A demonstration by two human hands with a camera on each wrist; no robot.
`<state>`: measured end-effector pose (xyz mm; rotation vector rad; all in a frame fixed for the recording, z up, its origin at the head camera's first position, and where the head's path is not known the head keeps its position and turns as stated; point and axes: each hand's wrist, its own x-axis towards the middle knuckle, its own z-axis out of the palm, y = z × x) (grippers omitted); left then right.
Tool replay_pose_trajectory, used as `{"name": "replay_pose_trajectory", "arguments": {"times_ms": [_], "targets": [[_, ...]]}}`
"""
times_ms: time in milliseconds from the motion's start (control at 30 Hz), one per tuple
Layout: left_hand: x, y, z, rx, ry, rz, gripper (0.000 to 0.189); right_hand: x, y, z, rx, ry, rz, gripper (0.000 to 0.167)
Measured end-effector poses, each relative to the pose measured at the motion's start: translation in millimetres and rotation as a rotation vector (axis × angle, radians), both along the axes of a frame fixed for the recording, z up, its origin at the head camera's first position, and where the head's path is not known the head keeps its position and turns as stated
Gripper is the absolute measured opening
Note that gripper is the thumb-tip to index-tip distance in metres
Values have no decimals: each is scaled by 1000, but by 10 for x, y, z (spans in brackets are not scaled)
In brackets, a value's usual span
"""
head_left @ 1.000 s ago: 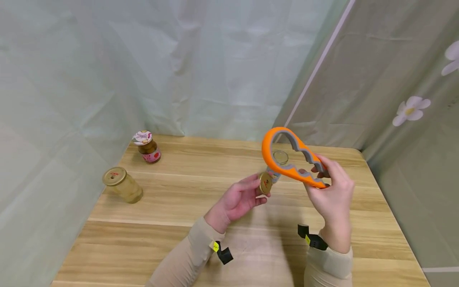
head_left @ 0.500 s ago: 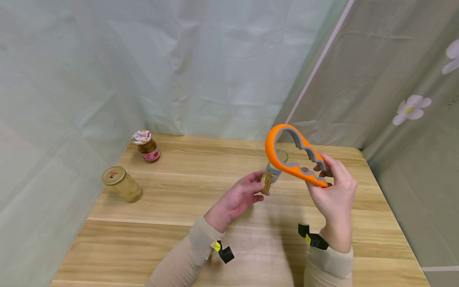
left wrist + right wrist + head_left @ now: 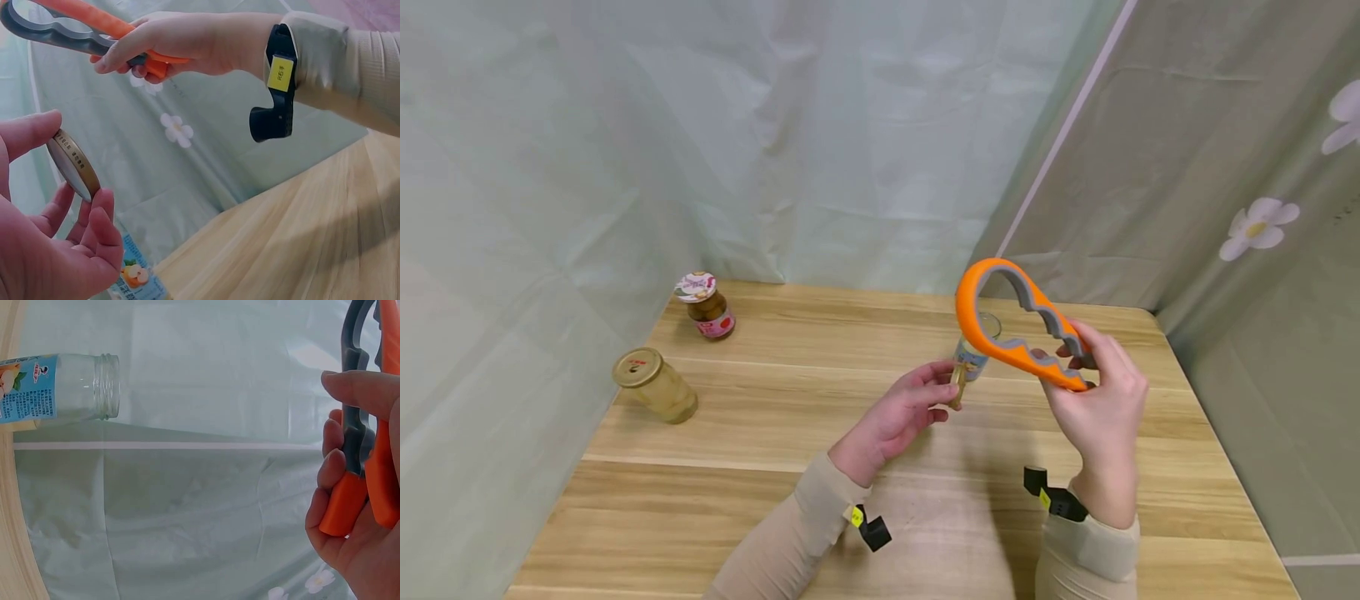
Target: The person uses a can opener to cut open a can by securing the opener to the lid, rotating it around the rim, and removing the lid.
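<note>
My left hand [image 3: 891, 421] pinches a gold jar lid [image 3: 958, 387] by its edge, thumb on one side and fingers on the other. In the left wrist view the lid [image 3: 82, 164] is tilted, its pale inner face partly showing. My right hand [image 3: 1101, 404] grips the handle ends of an orange and grey jar opener [image 3: 966, 310], held up above the table. Behind the lid stands a glass jar [image 3: 972, 364] with a blue fruit label, partly covered by the opener in the head view. The right wrist view shows this jar's [image 3: 81, 387] threaded mouth uncovered.
On the left of the wooden table [image 3: 820, 375] stands a jar with a gold lid [image 3: 662, 392] and pale contents. Behind it is a smaller dark jar [image 3: 711, 315] with a patterned white lid and pink label. Curtains [image 3: 850, 150] hang around the table's back and sides.
The lid has turned in my left hand from showing its printed top to nearly edge-on. My right hand has shifted the jar opener slightly up and to the right.
</note>
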<state>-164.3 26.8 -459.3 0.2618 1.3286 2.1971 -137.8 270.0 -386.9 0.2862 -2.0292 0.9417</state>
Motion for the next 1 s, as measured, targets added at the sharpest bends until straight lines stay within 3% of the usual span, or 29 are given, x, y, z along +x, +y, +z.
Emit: {"name": "replay_pose_trajectory", "arguments": {"times_ms": [333,600,833,1000], "targets": [[-7,65,-21,-118,18,60,47,6,-9,22,14,-6,10,44],[-33,112,-109,-389,247,103,47,8,5,0,14,1,23,46],[-77,137,-190,-506,335,99,46,10,15,-8,4,-9,16,48],[-146,177,-224,-637,513,107,59,-1,22,6,16,-6,22,47]]}}
